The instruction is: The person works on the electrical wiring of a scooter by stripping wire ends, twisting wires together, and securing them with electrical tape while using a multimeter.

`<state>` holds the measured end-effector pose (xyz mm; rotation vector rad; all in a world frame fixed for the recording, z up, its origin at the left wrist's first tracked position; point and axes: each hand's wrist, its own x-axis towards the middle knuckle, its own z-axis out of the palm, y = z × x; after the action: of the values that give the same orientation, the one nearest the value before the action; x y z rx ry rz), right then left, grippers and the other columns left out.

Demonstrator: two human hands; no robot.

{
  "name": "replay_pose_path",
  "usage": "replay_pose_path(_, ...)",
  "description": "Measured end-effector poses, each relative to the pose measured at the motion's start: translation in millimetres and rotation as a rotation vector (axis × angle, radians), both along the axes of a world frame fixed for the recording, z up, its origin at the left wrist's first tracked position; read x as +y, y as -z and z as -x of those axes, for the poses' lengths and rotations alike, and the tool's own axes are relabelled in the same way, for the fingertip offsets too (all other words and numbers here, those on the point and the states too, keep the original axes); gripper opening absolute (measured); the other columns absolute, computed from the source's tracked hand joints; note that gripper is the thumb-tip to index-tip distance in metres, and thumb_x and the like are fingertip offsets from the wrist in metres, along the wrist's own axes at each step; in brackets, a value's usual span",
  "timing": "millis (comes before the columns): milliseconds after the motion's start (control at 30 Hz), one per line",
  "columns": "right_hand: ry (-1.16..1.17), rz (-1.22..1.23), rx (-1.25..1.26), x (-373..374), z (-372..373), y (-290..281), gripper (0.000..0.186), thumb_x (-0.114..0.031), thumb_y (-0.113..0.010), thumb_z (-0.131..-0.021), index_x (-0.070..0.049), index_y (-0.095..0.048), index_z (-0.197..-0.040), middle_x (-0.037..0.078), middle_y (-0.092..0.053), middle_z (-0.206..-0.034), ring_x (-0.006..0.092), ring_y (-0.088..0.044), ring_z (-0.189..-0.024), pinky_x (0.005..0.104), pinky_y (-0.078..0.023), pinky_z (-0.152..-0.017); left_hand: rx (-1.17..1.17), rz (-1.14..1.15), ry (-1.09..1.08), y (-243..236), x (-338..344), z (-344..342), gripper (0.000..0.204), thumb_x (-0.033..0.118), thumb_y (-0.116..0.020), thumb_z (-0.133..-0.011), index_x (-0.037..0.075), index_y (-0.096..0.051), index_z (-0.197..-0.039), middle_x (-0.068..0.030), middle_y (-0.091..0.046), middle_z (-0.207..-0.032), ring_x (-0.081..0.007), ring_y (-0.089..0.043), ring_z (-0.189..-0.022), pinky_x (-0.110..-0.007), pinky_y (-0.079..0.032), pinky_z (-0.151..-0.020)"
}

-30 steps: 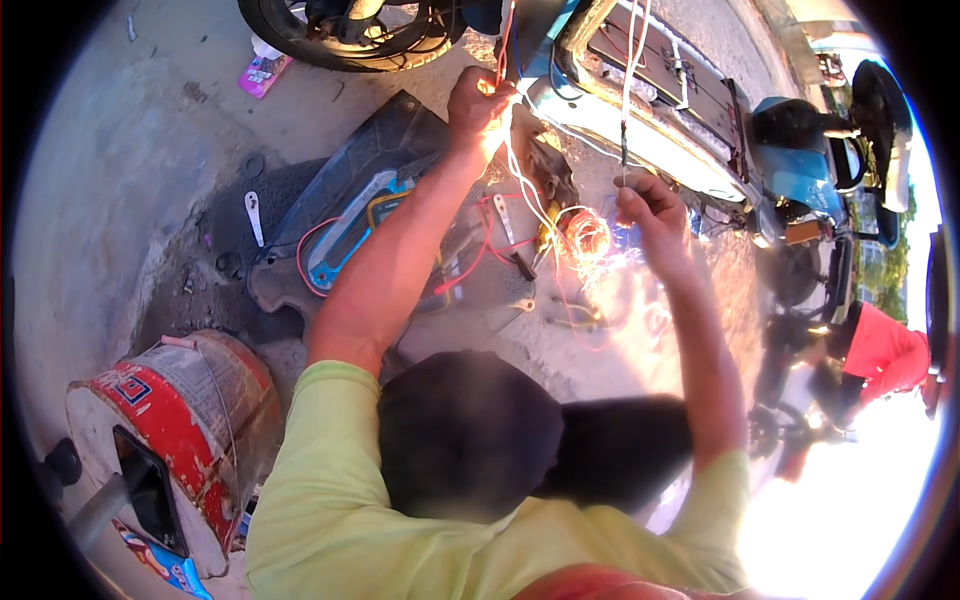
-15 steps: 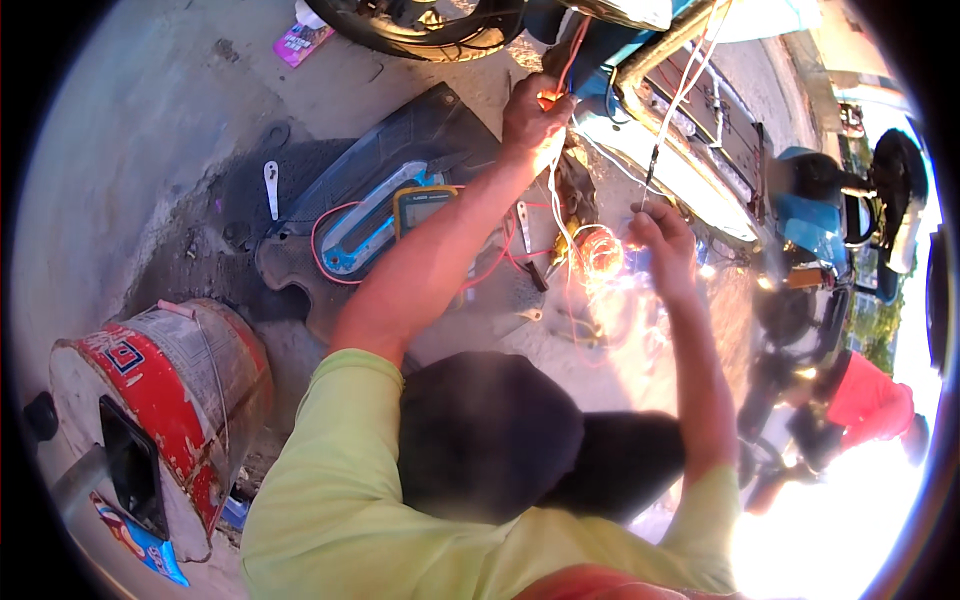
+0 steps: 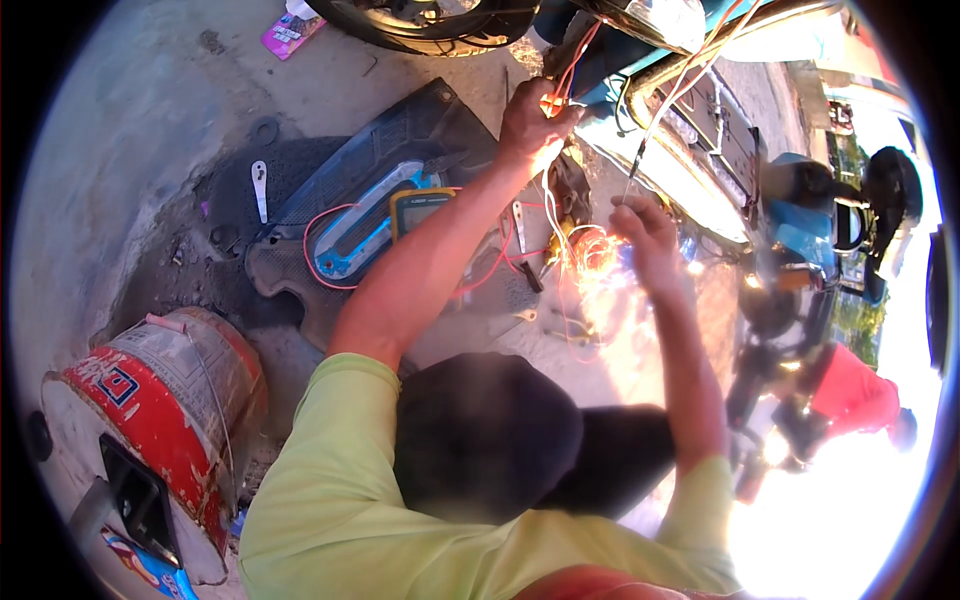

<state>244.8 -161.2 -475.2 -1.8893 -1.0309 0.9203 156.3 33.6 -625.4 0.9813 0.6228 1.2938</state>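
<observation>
My left hand (image 3: 538, 125) is closed around a bundle of red and white wires (image 3: 580, 62) beside the blue vehicle body (image 3: 622, 75). The fingers of my right hand (image 3: 648, 228) pinch the lower end of a thin wire (image 3: 628, 187). Above the pinch this wire has a dark section and continues as a pale cable up to the right. Between my forearms a glowing tangle of thin wire (image 3: 597, 262) lies on the ground in strong glare. A yellow-edged multimeter (image 3: 420, 208) rests on a black mat, partly hidden by my left forearm, with red leads around it.
A black rubber mat (image 3: 350, 150) carries a blue-framed part (image 3: 335, 255). White flat levers (image 3: 260, 190) lie nearby. A wheel (image 3: 430, 25) stands at the top. At left is a worn red-and-white bucket (image 3: 190, 420) with a phone (image 3: 140, 500). A person in red (image 3: 855, 390) crouches at right.
My right hand has moved slightly left and up with the thin wire, which now tilts more. My left hand keeps its hold on the wires. The whole view has shifted a little.
</observation>
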Motion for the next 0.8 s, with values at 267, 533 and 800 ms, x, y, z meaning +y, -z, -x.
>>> replay_pose_path(267, 0.003, 0.033, 0.012, -5, -3, 1, 0.023, -0.013, -0.063, -0.096, 0.001, -0.068, -0.114, 0.006, -0.072, -0.099, 0.0117, -0.065, -0.089, 0.0268, -0.051, -0.081, 0.309, -0.137, -0.142, 1, 0, 3, 0.012, 0.01, -0.07, -0.086, 0.004, -0.061, -0.089, -0.0005, -0.058, -0.066, -0.0066, -0.051, -0.053, -0.026, -0.04, -0.047)
replay_pose_path(533, 0.047, -0.017, 0.092, -7, -3, 20, 0.027, -0.019, -0.063, -0.098, 0.002, -0.067, -0.114, 0.005, -0.068, -0.09, 0.0102, -0.061, -0.079, 0.026, -0.05, -0.074, 0.484, 0.012, -0.007, -15, 8, 14, 0.019, 0.019, -0.069, -0.085, 0.005, -0.063, -0.095, -0.0089, -0.069, -0.083, -0.0201, -0.065, -0.074, -0.034, -0.052, -0.069)
replay_pose_path(800, 0.09, -0.095, 0.283, -31, 3, 40, 0.024, -0.017, -0.063, -0.098, 0.002, -0.067, -0.112, 0.005, -0.069, -0.088, 0.0113, -0.064, -0.078, 0.0265, -0.052, -0.071, 0.194, -0.064, 0.19, 29, 49, -7, 0.025, -0.004, -0.066, -0.08, 0.004, -0.06, -0.102, -0.007, -0.066, -0.091, -0.0173, -0.062, -0.077, -0.031, -0.052, -0.07)
